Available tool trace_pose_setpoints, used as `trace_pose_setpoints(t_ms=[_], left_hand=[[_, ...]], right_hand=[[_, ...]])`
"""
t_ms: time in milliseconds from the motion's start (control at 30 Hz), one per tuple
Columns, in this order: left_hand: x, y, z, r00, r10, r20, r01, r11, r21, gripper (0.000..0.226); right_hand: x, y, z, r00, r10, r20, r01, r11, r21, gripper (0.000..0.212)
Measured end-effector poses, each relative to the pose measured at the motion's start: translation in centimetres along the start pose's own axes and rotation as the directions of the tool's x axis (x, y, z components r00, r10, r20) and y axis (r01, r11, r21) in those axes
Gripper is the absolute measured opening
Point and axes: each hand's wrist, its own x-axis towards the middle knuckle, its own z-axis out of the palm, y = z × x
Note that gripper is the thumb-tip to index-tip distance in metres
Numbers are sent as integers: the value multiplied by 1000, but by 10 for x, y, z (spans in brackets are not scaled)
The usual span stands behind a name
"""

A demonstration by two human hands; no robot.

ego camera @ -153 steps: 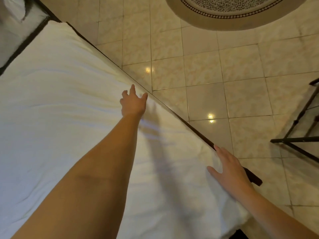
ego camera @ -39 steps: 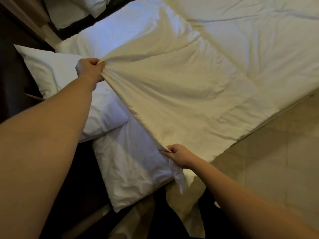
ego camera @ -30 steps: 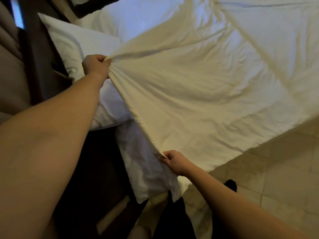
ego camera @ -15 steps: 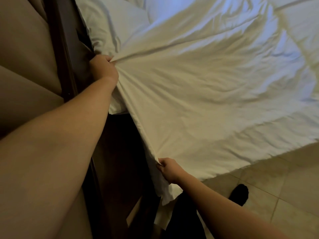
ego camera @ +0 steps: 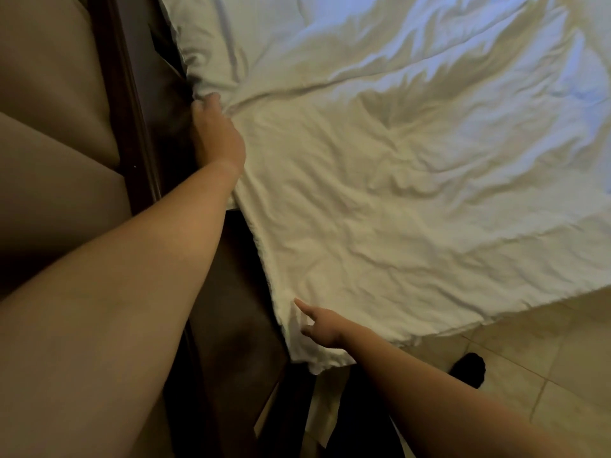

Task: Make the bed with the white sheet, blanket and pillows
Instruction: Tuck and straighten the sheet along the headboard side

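The white blanket (ego camera: 380,193) lies rumpled over the bed and fills most of the head view. Its top edge runs along the headboard side, and its near corner hangs over the bed's side. My left hand (ego camera: 215,133) rests on that top edge close to the headboard, fingers curled into the cloth, with creases spreading out from them. My right hand (ego camera: 322,327) is at the near corner, fingers apart, its forefinger touching the blanket and nothing in its grasp. The sheet is hidden under the blanket. More white bedding (ego camera: 205,38) shows at the top left; I cannot tell if it is a pillow.
A dark wooden headboard post (ego camera: 132,110) and beige padded panels (ego camera: 49,94) stand at the left. A dark gap (ego camera: 231,309) lies between headboard and mattress. Pale floor tiles (ego camera: 535,365) lie at the lower right, with a dark-socked foot (ego camera: 469,370) beside the bed.
Both hands have drawn the blanket's edge up to the headboard, covering the pillows. The blanket has dropped flat on the bed, and my right hand has let go of its corner.
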Motion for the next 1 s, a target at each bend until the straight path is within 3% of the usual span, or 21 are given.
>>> trace_pose_setpoints(t_ms=[100, 300, 567, 1000], left_hand=[[-12, 8, 8, 992, 113, 58, -118, 989, 85, 52], [-26, 11, 7, 972, -45, 231, 12, 990, 140, 56], [-36, 19, -14, 947, -109, 301, 71, 988, 134, 58], [1, 33, -18, 949, -202, 242, 201, 979, 28, 55]], right_hand=[[-5, 8, -5, 1000, 21, -22, -21, 1000, 9, 72], [-28, 17, -36, 993, 34, -111, -30, 999, 43, 74], [-57, -3, -89, 975, 0, -222, 2, 1000, 6, 71], [-47, -48, -226, 916, -195, -352, 182, 981, -70, 60]])
